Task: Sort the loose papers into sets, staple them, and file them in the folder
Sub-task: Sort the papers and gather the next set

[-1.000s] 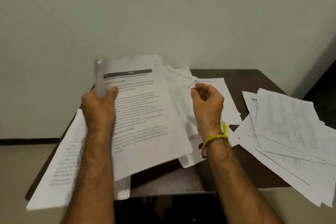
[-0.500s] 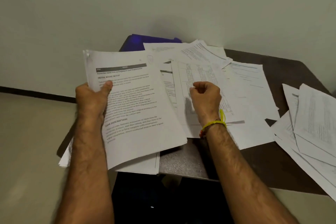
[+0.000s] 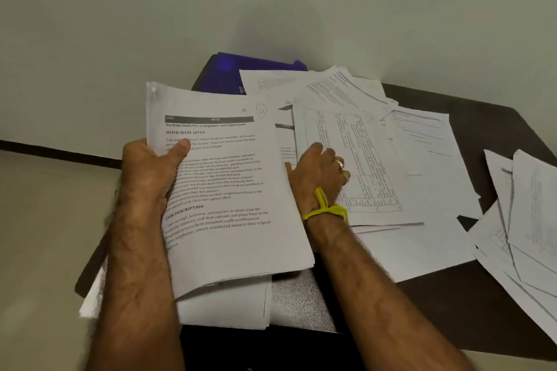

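We grip the set [image 3: 223, 190] by its edge in our left hand [image 3: 150, 169], thumb on top, freeing our right hand [image 3: 319, 175], its fingers resting on the papers [image 3: 376, 159], to sort.

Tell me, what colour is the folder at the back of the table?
Blue to purple. The folder shows in the head view, partly under loose papers.

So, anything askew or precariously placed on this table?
Yes. The fanned white sheets at the right hang over the dark table's edge, and the blue plastic folder sits half buried under loose paper.
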